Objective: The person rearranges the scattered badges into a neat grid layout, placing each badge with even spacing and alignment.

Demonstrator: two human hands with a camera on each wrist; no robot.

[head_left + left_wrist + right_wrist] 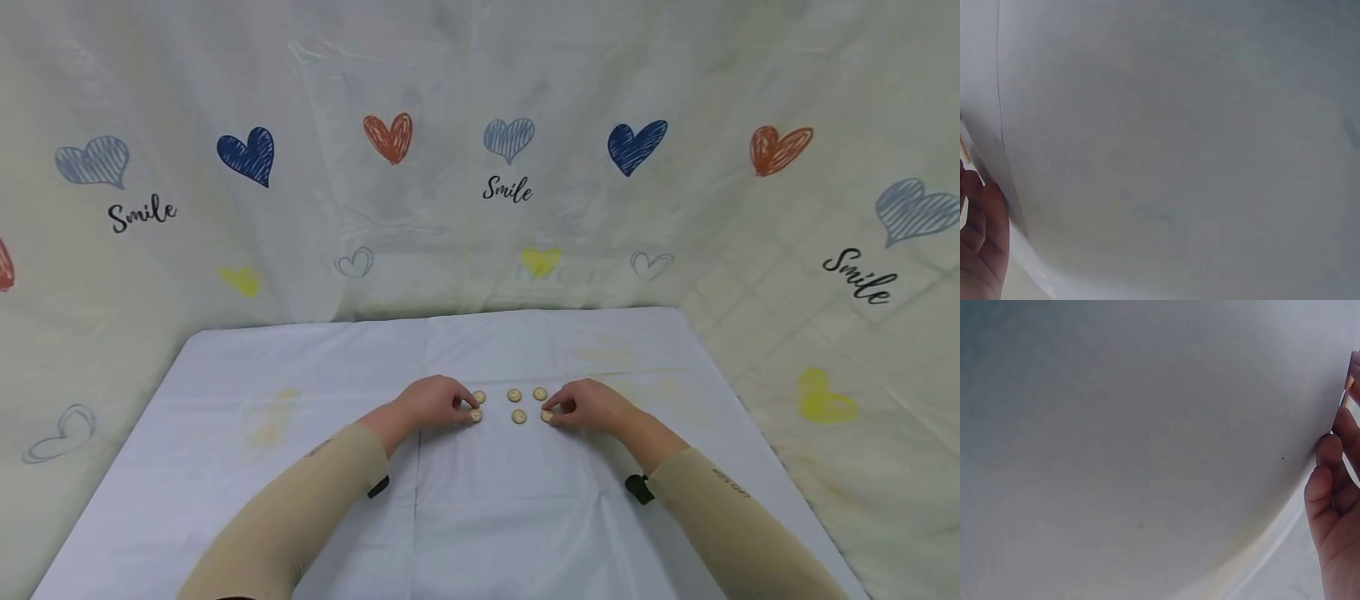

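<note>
- Six small tan buttons are laid out in two rows of three at the middle of the counter (525, 517), which is covered by a white cloth.
- The front-left button (476, 415) is pinched by the fingers of the left hand (433, 403).
- The front-right button (547, 415) is pinched by the fingers of the right hand (592, 406).
- The front-middle button (518, 416) and the back row (513, 395) are left untouched between the hands.
- A heart-printed curtain (510, 158) is hung behind the counter.

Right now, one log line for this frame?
left hand: pinches button | right hand: pinches button | four buttons loose between | white cloth
</note>
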